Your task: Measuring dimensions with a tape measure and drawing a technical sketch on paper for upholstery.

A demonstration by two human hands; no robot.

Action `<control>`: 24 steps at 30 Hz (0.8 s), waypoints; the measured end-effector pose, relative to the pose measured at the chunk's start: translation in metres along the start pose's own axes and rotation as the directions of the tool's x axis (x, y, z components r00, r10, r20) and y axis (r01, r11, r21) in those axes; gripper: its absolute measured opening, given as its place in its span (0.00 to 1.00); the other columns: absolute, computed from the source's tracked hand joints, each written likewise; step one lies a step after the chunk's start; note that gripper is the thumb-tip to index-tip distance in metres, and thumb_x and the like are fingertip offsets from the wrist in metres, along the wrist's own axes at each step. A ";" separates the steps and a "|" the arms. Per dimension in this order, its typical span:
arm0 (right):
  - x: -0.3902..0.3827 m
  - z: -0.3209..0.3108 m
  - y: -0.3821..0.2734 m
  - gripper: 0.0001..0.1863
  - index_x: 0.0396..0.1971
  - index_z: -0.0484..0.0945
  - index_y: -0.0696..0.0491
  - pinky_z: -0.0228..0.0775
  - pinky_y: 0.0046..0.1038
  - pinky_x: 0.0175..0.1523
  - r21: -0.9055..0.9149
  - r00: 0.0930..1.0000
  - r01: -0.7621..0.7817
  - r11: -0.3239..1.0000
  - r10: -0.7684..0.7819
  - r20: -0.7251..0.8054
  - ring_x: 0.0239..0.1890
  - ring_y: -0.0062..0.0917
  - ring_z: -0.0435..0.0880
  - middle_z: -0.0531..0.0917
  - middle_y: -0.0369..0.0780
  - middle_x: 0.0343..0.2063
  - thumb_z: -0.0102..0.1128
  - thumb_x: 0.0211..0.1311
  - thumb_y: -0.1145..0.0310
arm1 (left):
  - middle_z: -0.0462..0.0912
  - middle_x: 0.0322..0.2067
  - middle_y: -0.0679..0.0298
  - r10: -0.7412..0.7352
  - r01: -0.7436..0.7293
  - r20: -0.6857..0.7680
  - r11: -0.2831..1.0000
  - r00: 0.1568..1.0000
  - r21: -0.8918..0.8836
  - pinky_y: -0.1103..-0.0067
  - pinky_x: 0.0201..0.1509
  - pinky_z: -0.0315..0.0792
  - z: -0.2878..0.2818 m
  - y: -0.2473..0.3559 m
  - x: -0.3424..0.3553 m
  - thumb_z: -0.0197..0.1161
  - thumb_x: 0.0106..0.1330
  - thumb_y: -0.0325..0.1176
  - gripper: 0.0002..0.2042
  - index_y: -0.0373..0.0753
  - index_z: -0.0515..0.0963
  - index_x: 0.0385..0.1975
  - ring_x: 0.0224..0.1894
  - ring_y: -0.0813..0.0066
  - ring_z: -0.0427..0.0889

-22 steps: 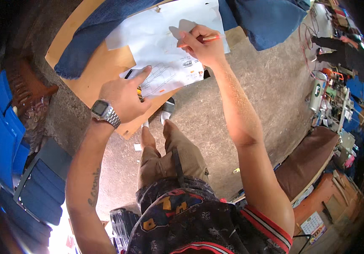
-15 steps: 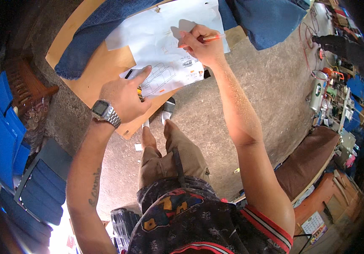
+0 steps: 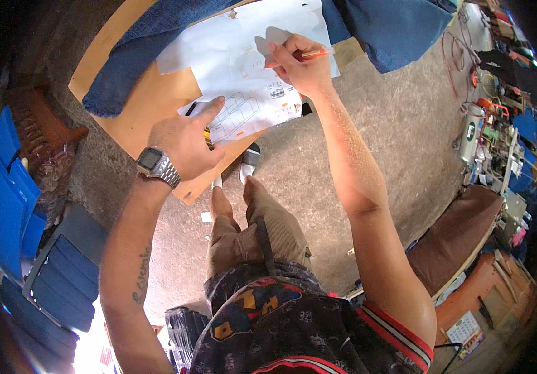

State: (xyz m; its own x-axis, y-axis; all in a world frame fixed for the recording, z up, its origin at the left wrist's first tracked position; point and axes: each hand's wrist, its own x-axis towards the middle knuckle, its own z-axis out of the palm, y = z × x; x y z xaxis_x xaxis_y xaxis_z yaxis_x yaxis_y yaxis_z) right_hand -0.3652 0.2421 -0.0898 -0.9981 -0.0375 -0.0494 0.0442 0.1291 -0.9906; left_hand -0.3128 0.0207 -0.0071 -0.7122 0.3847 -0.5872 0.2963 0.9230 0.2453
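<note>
My right hand (image 3: pixel 299 65) is closed around an orange pen (image 3: pixel 314 53), tip down on the large white paper (image 3: pixel 231 43), casting a shadow there. The paper bears line drawings and small handwritten notes. My left hand (image 3: pixel 187 140) rests at the lower left of the sheet with index finger and thumb spread. Beneath it, a yellow-and-black object (image 3: pixel 207 137) is partly hidden; I cannot make out a grip on it. A dark slim item (image 3: pixel 190 108) lies by my index finger. Paper and hand rest on a tan board (image 3: pixel 128 131).
Blue denim cloth (image 3: pixel 393 34) covers the board's back. Blue panels (image 3: pixel 0 199) and a wooden piece (image 3: pixel 31 124) stand left. At right are a person in dark clothes (image 3: pixel 518 81), hoses, a cylinder (image 3: pixel 471 134), a brown padded bench (image 3: pixel 452 240) and clutter. My feet are below the board.
My right hand has shifted very slightly upward with the pen on the paper. The person at the far right has changed pose. My left hand stays in place.
</note>
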 end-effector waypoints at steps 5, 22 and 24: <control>0.004 -0.008 0.002 0.14 0.13 0.70 0.54 0.59 0.12 0.15 0.051 0.994 0.093 0.994 -0.090 -0.058 0.13 0.09 0.71 0.77 0.34 0.11 0.60 0.55 0.70 | 0.78 0.23 0.49 0.016 -0.016 -0.032 1.000 0.999 0.000 0.65 0.33 0.74 0.001 -0.001 -0.002 0.58 0.47 0.45 0.34 0.56 0.59 0.60 0.27 0.53 0.79; 0.003 -0.005 -0.001 0.14 0.14 0.70 0.54 0.58 0.11 0.14 0.109 0.993 0.016 0.994 -0.003 -0.119 0.13 0.09 0.71 0.79 0.36 0.13 0.62 0.54 0.69 | 0.78 0.28 0.49 -0.005 0.005 0.040 1.000 0.999 -0.007 0.66 0.35 0.74 0.002 0.001 0.000 0.59 0.47 0.44 0.36 0.56 0.57 0.61 0.29 0.54 0.79; 0.003 -0.005 0.002 0.13 0.14 0.70 0.54 0.58 0.11 0.14 0.091 0.994 0.011 0.996 -0.001 -0.111 0.12 0.08 0.71 0.79 0.36 0.13 0.62 0.54 0.69 | 0.78 0.28 0.49 -0.012 0.013 0.050 1.000 0.999 -0.008 0.66 0.35 0.74 0.001 0.001 0.000 0.59 0.47 0.44 0.36 0.56 0.57 0.61 0.29 0.55 0.79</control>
State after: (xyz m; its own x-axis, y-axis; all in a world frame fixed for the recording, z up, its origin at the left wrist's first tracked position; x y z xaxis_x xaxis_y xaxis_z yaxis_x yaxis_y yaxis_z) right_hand -0.3679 0.2467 -0.0910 -0.9968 0.0724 -0.0340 0.0369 0.0380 -0.9986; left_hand -0.3115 0.0219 -0.0078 -0.6828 0.3729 -0.6283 0.2821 0.9278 0.2441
